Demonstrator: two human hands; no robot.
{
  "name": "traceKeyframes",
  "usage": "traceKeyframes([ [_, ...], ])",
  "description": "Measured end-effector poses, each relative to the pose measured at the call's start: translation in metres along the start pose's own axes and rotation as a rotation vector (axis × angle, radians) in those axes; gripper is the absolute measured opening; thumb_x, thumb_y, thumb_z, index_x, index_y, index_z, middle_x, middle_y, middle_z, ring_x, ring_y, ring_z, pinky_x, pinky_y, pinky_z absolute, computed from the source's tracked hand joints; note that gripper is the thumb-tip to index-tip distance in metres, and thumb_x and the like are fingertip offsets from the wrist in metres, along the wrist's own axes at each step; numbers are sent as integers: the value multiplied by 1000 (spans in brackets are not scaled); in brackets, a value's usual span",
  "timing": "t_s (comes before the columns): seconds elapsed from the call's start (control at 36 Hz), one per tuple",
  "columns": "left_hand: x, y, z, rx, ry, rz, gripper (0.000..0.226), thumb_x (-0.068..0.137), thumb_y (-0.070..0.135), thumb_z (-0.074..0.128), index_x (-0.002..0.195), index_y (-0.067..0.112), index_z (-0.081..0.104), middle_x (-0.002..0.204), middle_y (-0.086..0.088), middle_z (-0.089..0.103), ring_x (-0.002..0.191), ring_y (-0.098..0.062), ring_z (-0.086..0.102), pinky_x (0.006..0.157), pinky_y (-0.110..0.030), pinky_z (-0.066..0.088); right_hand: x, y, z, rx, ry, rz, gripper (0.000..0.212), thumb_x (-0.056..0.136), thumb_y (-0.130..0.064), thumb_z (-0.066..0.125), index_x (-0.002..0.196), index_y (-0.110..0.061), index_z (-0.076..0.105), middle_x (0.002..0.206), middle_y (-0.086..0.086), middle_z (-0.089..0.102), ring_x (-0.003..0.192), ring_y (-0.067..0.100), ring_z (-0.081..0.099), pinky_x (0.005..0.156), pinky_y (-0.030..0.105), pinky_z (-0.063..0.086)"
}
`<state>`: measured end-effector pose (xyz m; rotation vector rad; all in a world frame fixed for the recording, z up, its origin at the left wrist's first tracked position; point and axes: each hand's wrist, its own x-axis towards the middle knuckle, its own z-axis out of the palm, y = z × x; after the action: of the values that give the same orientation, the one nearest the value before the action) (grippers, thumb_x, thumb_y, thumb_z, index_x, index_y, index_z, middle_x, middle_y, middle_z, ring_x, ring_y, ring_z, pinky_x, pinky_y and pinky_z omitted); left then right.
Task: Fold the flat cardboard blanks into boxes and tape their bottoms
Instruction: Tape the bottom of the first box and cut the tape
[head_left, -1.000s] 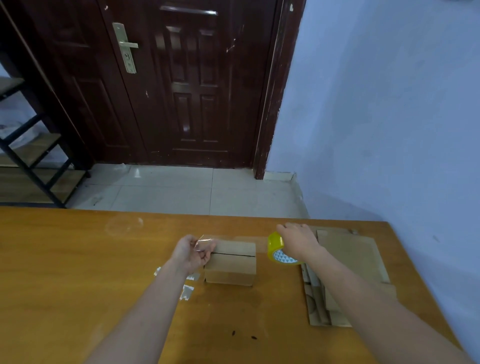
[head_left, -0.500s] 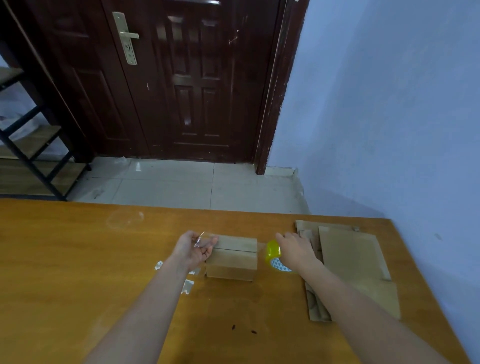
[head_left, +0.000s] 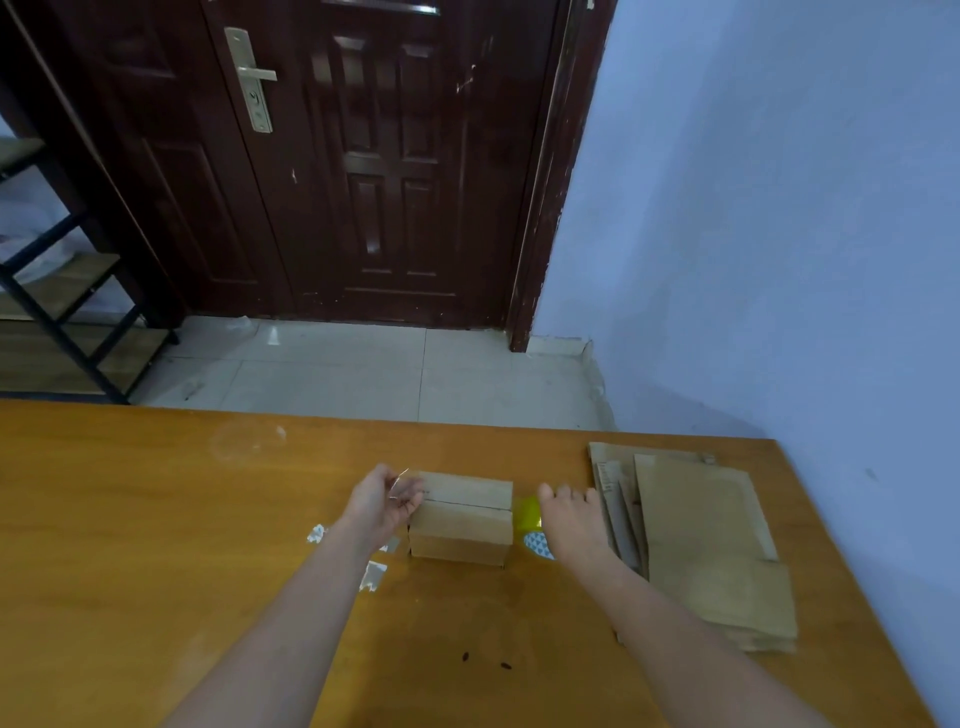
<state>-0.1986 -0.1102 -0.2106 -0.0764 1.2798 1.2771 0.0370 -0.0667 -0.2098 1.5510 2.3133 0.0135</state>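
A small folded cardboard box (head_left: 462, 519) sits on the wooden table (head_left: 156, 519) with its flap seam facing up. My left hand (head_left: 387, 501) pinches the free end of clear tape at the box's left edge. My right hand (head_left: 571, 519) grips a yellow tape roll (head_left: 527, 517) pressed against the box's right side. The tape strip between the hands is barely visible over the seam. A stack of flat cardboard blanks (head_left: 696, 535) lies just right of my right hand.
Scraps of tape (head_left: 373, 574) lie on the table beside my left forearm. Two small dark specks (head_left: 483, 660) sit near the front. The table's far edge faces a tiled floor, a dark door and a blue wall at right.
My right hand has brought the tape roll down and left, from above the blanks to the box's right side. The left hand stays at the box's left edge.
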Motion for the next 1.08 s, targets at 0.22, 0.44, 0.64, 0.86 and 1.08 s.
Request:
traceKeyframes([
  [0.22,2,-6,-6,40,52,97,24,99,6,34,77,2,43,73,-10,44,65,-17,46,52,-26,57,-2,-7,1,12,-5,10,33,86,-5,54,116,-13,41,115,10,56,109,28,53,95,39,33],
  [0.44,9,-8,-23,179,49,116,18,96,-1,38,80,4,42,72,-11,38,64,-20,45,43,-22,53,0,-9,3,35,-17,22,38,84,-7,59,116,-14,41,116,9,55,110,27,53,97,38,33],
  [0.64,9,-9,-28,293,-4,121,19,95,-3,40,77,4,43,71,-12,44,61,-23,47,42,-22,50,-1,-6,3,40,-20,23,43,83,-10,61,120,-14,39,116,9,55,112,27,52,101,40,32],
  [0.86,17,-13,-36,356,-50,108,18,99,6,44,81,4,47,74,-12,50,64,-20,47,57,-29,47,3,-6,5,40,-25,25,44,83,-12,62,121,-14,39,116,9,55,111,26,53,98,39,34],
  [1.08,23,-37,-23,649,14,140,22,103,15,34,86,8,47,68,-7,43,58,-17,38,48,-21,35,5,-11,10,82,-22,39,44,84,-13,61,122,-15,40,119,10,54,115,28,51,99,39,33],
])
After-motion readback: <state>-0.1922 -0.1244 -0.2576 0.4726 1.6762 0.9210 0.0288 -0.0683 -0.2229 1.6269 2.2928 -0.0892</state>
